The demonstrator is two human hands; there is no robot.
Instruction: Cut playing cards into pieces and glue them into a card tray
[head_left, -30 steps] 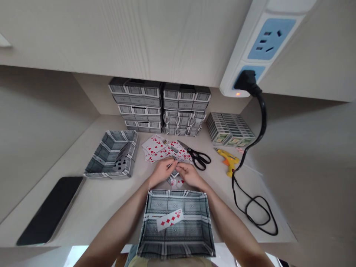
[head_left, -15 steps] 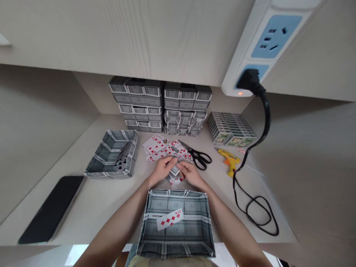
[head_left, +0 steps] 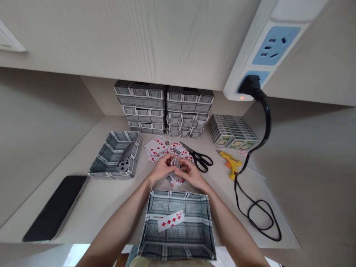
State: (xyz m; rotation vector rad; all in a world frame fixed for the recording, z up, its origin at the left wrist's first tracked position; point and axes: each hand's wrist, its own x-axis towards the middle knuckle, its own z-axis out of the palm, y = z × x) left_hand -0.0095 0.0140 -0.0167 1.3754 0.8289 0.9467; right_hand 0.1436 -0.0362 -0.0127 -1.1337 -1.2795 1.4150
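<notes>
Between the fingertips of both hands is a playing card point(head_left: 175, 162), bent and held up off the desk. My left hand point(head_left: 163, 167) pinches it from the left, and my right hand point(head_left: 190, 172) grips it from the right. Under the hands lie card pieces point(head_left: 172, 181), partly hidden. Just beyond is a loose pile of red-suited playing cards point(head_left: 156, 145). Black-handled scissors point(head_left: 200, 160) lie to the right of the pile. Nearest me, between my forearms, stands an open box made of playing cards point(head_left: 191, 211), with a cut nine of diamonds strip point(head_left: 171, 221) inside.
At left are another card box point(head_left: 104, 155) with cards in it and a black phone point(head_left: 55, 207). Stacked card boxes point(head_left: 144, 98) and card packs point(head_left: 233, 129) line the back. At right lie a yellow glue gun point(head_left: 231, 163) and its black cord point(head_left: 251, 202), plugged into a power strip point(head_left: 236, 79).
The card in my hands has gone from lying fairly flat to being folded and tilted up. My fingers have shifted around it. The whole view has moved slightly.
</notes>
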